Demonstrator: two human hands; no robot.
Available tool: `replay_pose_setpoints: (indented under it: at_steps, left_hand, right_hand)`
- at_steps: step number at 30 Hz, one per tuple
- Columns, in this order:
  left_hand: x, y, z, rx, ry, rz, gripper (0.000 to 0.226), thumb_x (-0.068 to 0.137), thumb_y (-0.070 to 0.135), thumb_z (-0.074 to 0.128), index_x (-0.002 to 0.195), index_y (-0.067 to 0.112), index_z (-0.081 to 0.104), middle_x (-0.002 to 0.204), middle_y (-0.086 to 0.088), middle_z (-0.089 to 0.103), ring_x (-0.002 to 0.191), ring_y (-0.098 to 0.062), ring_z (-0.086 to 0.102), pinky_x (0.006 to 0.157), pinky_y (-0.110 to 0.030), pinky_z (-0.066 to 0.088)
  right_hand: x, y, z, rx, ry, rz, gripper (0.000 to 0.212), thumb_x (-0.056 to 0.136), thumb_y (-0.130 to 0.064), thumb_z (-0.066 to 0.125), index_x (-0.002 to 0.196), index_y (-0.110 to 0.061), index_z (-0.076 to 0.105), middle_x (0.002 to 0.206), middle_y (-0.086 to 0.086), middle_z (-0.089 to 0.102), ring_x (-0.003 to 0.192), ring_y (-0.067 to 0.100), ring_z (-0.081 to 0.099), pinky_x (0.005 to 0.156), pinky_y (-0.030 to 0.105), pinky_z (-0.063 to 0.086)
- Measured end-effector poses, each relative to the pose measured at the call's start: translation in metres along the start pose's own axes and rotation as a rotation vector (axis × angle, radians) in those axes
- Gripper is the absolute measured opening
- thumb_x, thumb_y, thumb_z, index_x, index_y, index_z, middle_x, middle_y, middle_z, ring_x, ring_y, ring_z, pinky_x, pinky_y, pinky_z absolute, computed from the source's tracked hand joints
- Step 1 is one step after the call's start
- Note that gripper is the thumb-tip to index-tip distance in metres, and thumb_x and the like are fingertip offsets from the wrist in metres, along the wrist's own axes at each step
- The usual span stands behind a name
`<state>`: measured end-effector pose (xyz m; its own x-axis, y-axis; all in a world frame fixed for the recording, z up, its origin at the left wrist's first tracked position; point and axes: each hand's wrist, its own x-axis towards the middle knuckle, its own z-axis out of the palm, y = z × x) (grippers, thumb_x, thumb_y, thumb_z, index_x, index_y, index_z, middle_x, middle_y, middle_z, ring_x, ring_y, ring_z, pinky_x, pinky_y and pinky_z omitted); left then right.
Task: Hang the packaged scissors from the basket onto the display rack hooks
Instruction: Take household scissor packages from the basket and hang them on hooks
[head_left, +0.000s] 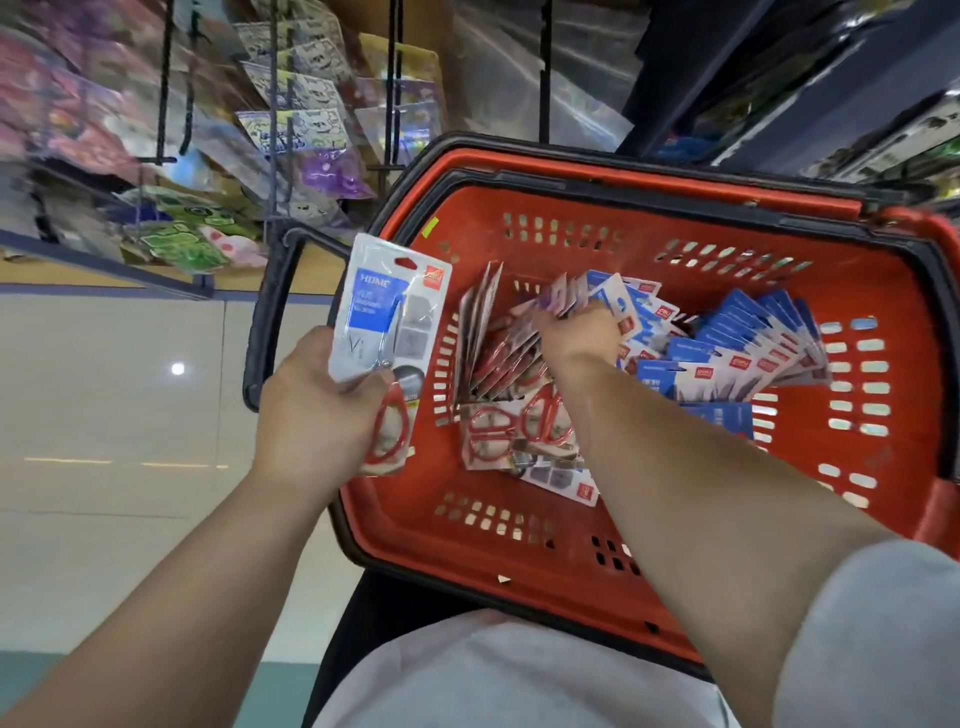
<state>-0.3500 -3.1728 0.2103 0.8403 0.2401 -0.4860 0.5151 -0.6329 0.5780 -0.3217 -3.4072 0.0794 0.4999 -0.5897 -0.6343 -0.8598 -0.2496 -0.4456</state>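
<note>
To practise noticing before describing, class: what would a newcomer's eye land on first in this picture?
The big red basket fills the centre and right, its floor strewn with fanned scissors packs, the blue-carded ones to the right. Just left of it, the left grip holds up one pack of red-handled scissors, while the right grip reaches in among the packs.

Red-orange across the basket, black along its rim and handle, with 1 yellow-green tag. White and blue on the lifted scissors pack, red at its finger loops. Blue, white and red over the packs in the basket. Purple and green on the hanging packets. Beige on the floor tiles; grey on the sleeve.
</note>
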Motion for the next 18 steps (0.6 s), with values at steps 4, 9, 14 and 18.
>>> replay_pose_setpoints:
  at_steps: [4,9,14,18]
  left_hand:
    - [0.000,-0.002,-0.003,-0.011,-0.002,0.002,0.027,0.091,0.022,0.074,0.118,0.028,0.070,0.105,0.013,0.074,0.097,-0.010,0.071,0.086,-0.032,0.055]
    - [-0.005,0.005,-0.001,-0.052,-0.052,-0.003,0.027,0.095,0.022,0.072,0.120,0.030,0.068,0.108,0.014,0.074,0.101,-0.009,0.070,0.086,-0.031,0.056]
    - [-0.012,0.025,0.006,-0.088,-0.065,0.041,0.025,0.098,0.019,0.067,0.121,0.029,0.067,0.113,0.009,0.075,0.104,-0.018,0.071,0.097,-0.044,0.058]
    - [-0.018,0.041,0.012,-0.093,-0.071,0.074,0.023,0.099,0.017,0.064,0.116,0.032,0.064,0.111,0.008,0.073,0.104,-0.021,0.069,0.095,-0.040,0.056]
  right_hand:
    - [-0.002,0.005,-0.005,0.051,0.045,-0.016,0.021,0.097,-0.017,0.063,0.114,-0.005,0.065,0.110,0.015,0.073,0.102,0.032,0.070,0.080,0.035,0.055]
    - [-0.022,0.013,-0.039,0.129,-0.015,-0.155,0.019,0.097,-0.012,0.065,0.116,-0.010,0.065,0.085,0.001,0.070,0.082,0.026,0.069,0.057,0.023,0.048]
    - [-0.042,0.025,-0.094,0.310,-0.159,-0.247,0.024,0.096,-0.010,0.070,0.114,-0.026,0.067,0.095,-0.007,0.077,0.080,0.005,0.073,0.071,0.030,0.062]
    - [-0.063,0.030,-0.145,0.441,-0.352,-0.272,0.024,0.095,-0.004,0.072,0.112,-0.020,0.065,0.099,0.000,0.080,0.093,0.025,0.077,0.078,0.047,0.062]
